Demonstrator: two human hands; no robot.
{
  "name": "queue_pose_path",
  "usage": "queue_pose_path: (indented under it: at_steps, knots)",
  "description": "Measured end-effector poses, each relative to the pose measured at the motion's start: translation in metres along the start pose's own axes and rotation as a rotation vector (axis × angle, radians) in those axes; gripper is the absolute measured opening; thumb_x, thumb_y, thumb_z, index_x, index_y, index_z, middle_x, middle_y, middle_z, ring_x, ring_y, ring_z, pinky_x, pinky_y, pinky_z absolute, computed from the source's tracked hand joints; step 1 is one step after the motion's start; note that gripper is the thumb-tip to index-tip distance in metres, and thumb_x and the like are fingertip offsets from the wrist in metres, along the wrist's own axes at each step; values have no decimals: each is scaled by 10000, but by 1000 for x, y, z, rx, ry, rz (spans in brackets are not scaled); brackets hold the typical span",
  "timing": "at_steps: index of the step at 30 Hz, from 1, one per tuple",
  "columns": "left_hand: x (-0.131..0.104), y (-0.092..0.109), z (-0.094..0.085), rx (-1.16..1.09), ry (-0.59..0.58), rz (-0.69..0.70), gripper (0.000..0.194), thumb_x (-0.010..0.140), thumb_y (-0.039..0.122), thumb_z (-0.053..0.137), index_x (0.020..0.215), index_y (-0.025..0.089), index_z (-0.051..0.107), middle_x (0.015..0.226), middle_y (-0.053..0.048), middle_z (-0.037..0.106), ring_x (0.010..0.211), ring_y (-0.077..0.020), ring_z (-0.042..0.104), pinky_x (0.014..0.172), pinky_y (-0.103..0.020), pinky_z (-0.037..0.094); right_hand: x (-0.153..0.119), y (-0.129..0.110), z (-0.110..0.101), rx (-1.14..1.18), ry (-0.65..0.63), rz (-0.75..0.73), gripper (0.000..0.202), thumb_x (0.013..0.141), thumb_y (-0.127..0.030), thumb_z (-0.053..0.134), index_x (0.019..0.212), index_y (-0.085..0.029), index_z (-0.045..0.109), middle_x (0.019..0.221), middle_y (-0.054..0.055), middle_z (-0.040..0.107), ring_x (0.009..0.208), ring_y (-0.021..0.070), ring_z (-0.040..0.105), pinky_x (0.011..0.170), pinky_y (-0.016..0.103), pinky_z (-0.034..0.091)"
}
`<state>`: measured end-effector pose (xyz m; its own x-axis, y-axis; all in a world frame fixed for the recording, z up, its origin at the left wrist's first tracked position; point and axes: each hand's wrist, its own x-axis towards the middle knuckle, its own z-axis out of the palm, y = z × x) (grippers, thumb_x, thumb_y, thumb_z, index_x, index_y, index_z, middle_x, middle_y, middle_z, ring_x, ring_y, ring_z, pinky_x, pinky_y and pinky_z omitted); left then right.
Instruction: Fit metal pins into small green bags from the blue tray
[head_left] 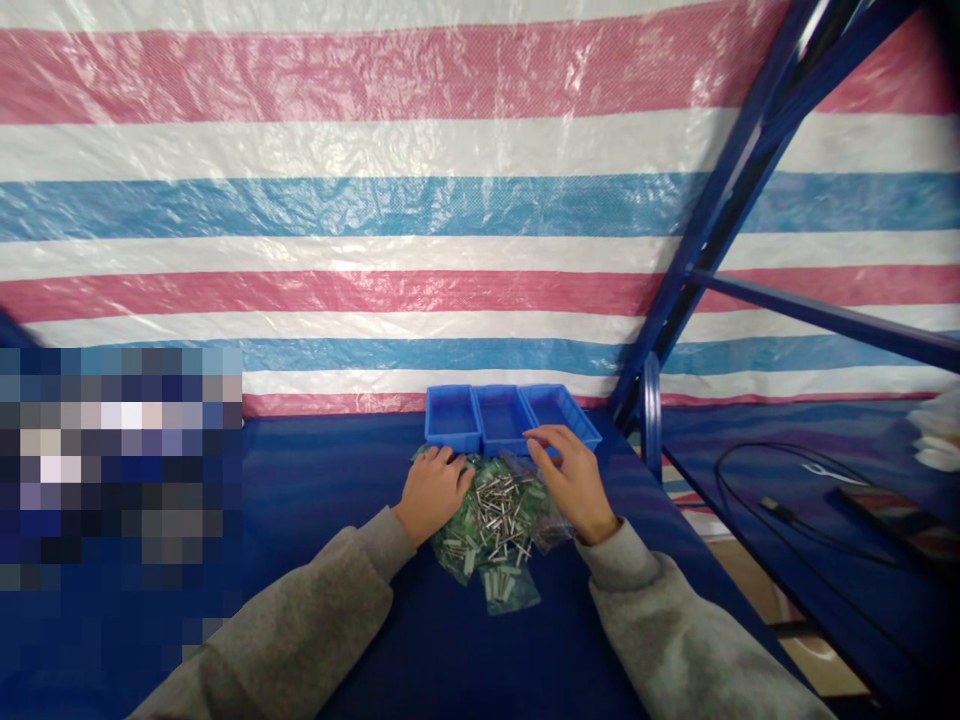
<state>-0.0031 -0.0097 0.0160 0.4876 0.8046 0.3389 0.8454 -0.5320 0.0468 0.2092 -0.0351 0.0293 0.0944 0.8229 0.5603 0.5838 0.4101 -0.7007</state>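
Note:
A pile of loose silvery screw-like metal pieces [498,508] lies on crumpled clear-greenish plastic bags [454,535]; their exact kind is too small to tell. My left hand [436,488] rests on the left side of the bags, fingers spread and holding nothing I can see. Over the right side of the pile hovers my right hand [574,480], its thumb and forefinger apart and nothing visible between them. Its fingertips are close to the front of three blue bins [504,415] standing side by side behind the pile. Nearest me lies a small clear bag [510,590] with pale cylindrical pieces.
Under everything is a dark blue tabletop [330,480]. A striped plastic sheet [337,220] hangs behind it. Blue metal framing [712,210] rises at the right. Another dark surface there carries a black cable [795,525]. The left side is pixelated.

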Motion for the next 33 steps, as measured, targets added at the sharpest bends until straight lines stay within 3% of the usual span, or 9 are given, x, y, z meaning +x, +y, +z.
queue_pose_path:
  at_steps: [9,18,21,24,26,30,33]
  knots:
    - [-2,1,-1,-18,-37,-49,297,891,397,414,918,191,625,967,-91,545,935,-214,527,802,-351,413,1,1,0,-13,-16,-12,288,867,-371,446,931,-189,661,945,91,601,775,191,592,572,288,515]
    - [-4,7,-6,22,-86,-16,294,899,379,390,861,172,595,847,-95,632,859,-222,570,738,-329,432,-1,-2,0,-16,-56,-9,277,880,-360,437,946,-195,650,975,87,594,793,188,595,602,288,526]
    - [-4,8,-7,43,-102,-14,311,902,388,378,879,169,597,832,-95,642,815,-224,586,689,-320,436,-5,-8,-2,-44,-85,-30,289,893,-365,411,958,-207,644,996,86,598,824,195,603,671,313,528]
    - [-5,8,-8,53,-116,-11,328,899,406,379,899,167,603,822,-98,647,803,-229,592,678,-322,435,-19,-18,-2,-137,-143,-117,310,893,-391,407,1045,-225,621,1065,93,591,987,230,570,856,381,478]
    - [-4,7,-8,46,-125,-8,343,902,413,373,899,162,607,824,-100,647,803,-221,593,689,-317,432,-35,-25,1,-232,-195,-171,455,844,-469,476,1217,-214,529,1224,121,521,1134,279,487,943,440,414]
    - [-1,2,-9,26,-119,18,391,936,365,306,859,148,622,819,-103,642,814,-202,584,750,-322,408,-70,-33,8,-384,-333,-301,992,636,-655,609,1415,-145,267,1457,166,231,1325,379,184,1025,556,258]
    - [0,-4,-7,-3,-91,38,365,944,324,306,898,157,627,878,-90,634,873,-199,561,803,-338,381,-86,-31,11,-471,-429,-312,1072,582,-711,601,1434,-185,219,1492,137,126,1343,392,90,1035,594,173]
